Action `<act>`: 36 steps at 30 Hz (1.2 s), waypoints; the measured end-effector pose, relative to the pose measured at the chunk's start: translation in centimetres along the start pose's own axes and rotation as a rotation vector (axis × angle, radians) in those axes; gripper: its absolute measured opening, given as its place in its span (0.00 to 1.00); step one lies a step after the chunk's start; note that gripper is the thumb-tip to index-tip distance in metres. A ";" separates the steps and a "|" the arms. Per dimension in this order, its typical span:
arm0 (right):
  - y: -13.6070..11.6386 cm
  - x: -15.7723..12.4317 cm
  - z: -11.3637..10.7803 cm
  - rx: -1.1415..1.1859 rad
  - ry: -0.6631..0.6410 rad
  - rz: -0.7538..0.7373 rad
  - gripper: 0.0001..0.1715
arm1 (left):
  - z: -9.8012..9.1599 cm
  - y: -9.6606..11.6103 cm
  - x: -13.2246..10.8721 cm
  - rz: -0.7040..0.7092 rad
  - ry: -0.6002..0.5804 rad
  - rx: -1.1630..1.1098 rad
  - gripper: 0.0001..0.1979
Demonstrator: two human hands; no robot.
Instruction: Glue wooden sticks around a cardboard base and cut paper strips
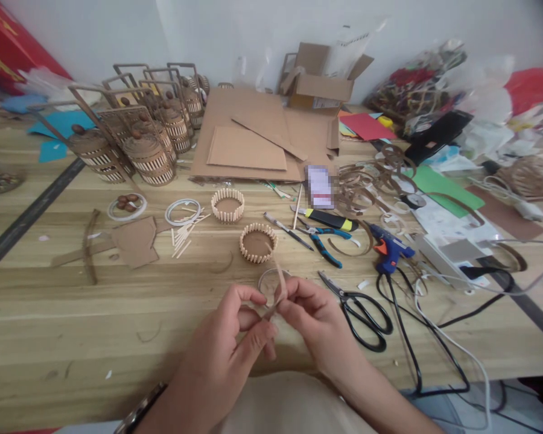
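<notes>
My left hand and my right hand meet near the table's front edge. Both are closed in a pinch on a thin brown strip, whose free end rises past my right fingertips. A pale ring lies on the table just behind my fingers, partly hidden by them. Beyond it stands a small round cardboard base ringed with short wooden sticks. A second base of the same make sits a little farther back. To the right of my right hand lie black-handled scissors.
A blue glue gun with looping cables, pliers and a utility knife lie right. Handled stick baskets stand at back left. Cardboard sheets and a phone lie behind; loose sticks are left of the bases.
</notes>
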State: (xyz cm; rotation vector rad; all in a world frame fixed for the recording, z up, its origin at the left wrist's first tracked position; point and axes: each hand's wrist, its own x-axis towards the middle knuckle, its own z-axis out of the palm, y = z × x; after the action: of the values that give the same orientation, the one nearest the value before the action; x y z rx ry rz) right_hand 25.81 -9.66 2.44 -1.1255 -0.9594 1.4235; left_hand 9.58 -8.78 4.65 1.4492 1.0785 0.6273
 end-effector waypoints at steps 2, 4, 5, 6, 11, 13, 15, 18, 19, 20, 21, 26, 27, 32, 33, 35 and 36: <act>-0.2 0.4 -0.3 0.027 0.088 -0.017 0.13 | -0.1 0.1 0.0 0.030 0.016 0.082 0.07; -0.4 0.8 -0.6 0.015 0.141 -0.034 0.11 | -0.2 0.3 0.0 0.042 0.014 0.141 0.08; -0.5 1.0 -0.8 0.000 0.156 -0.043 0.11 | -0.2 0.4 0.0 0.042 0.014 0.159 0.09; -0.7 1.1 -0.9 -0.018 0.167 -0.053 0.11 | -0.2 0.5 -0.1 0.040 0.018 0.170 0.10; -1.4 1.7 -1.3 -0.102 0.224 -0.118 0.11 | -0.1 0.9 -0.3 -0.010 0.088 0.156 0.11; -1.6 1.7 -1.3 -0.163 0.229 -0.142 0.11 | -0.1 1.1 -0.4 -0.027 0.117 0.158 0.12; -1.6 1.3 -1.0 -0.296 0.252 -0.205 0.08 | -0.2 1.2 -0.4 -0.030 0.151 0.176 0.12; -1.6 0.2 -0.2 -0.620 0.270 -0.470 0.04 | -0.3 1.1 -0.2 -0.007 0.178 0.197 0.12; -1.6 -0.2 0.1 -0.728 0.245 -0.579 0.05 | -0.3 1.0 -0.2 0.018 0.178 0.209 0.11; -1.7 -0.6 0.4 -0.822 0.204 -0.673 0.07 | -0.3 0.9 -0.2 0.051 0.181 0.228 0.11; -1.7 -0.8 0.6 -0.898 0.165 -0.746 0.08 | -0.3 0.8 -0.1 0.088 0.193 0.259 0.11; -1.9 -1.2 1.1 -1.099 0.113 -0.813 0.07 | -0.2 0.4 -0.1 0.280 0.325 0.476 0.08; -2.0 -1.2 1.1 -1.114 0.114 -0.812 0.07 | -0.2 0.4 -0.1 0.330 0.342 0.516 0.08; -2.1 -1.1 1.2 -1.194 0.123 -0.824 0.07 | -0.3 0.4 0.0 0.550 0.362 0.684 0.09; -2.1 -1.1 1.2 -1.205 0.118 -0.825 0.08 | -0.3 0.4 0.0 0.575 0.354 0.713 0.09; -2.0 -1.1 1.2 -1.222 0.106 -0.820 0.08 | -0.4 0.3 0.1 0.608 0.334 0.769 0.10; -2.0 -1.0 1.2 -1.230 0.103 -0.816 0.08 | -0.4 0.2 0.1 0.622 0.325 0.793 0.11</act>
State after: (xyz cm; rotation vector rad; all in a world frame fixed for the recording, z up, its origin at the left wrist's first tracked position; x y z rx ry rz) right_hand 25.18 -10.39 4.79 -1.3304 -2.0060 -0.0019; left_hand 9.36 -8.49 4.84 2.4878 1.1880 0.9508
